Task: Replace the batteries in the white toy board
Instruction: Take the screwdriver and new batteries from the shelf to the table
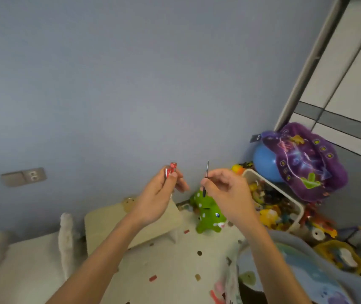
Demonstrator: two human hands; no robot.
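Note:
Both my hands are raised in front of the blue-grey wall. My left hand point(161, 194) pinches red batteries point(170, 170) between thumb and fingers, their tops sticking up above the fingertips. My right hand point(225, 189) grips a thin dark screwdriver point(206, 178) upright, its metal shaft pointing up. The two hands are a short gap apart. The white toy board cannot be made out in this view.
A green spotted toy animal point(208, 213) sits below the hands on a speckled cream mat point(175, 266). A white bin of toys point(271, 205), a blue ball point(265, 161) and a purple bag point(307, 161) crowd the right. A low beige stool point(109, 224) stands at left.

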